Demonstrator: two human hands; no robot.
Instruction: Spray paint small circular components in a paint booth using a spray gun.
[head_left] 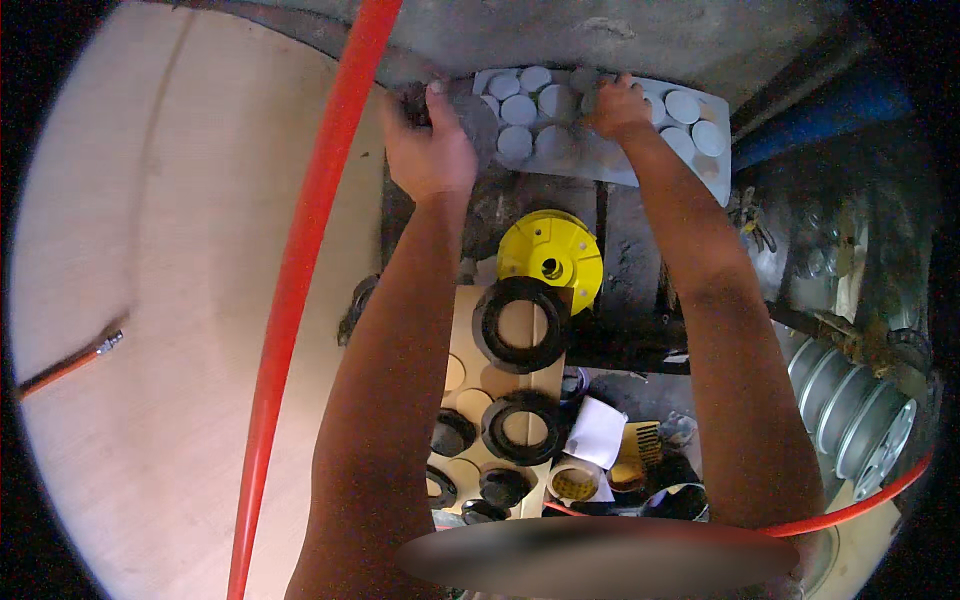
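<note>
My left hand [430, 150] is raised at the upper middle, thumb up and fingers curled round something dark that I cannot make out. It is just left of a pale panel [610, 165] bearing several round white discs [518, 109]. Over that panel reaches my right hand [618, 105], its fingers bent and closed among the discs. Whatever its fingertips hold is blurred and partly hidden. Between my forearms lies a yellow round flanged part [535, 240] with a hole at its centre.
Black rings [497, 325] and small black round parts [503, 487] lie on cardboard below. A red bar [310, 220] crosses the left side. Near it is an orange hose end [75, 365]. Silver wheel rims [850, 400] stand at right; a tape roll [575, 482] sits lower down.
</note>
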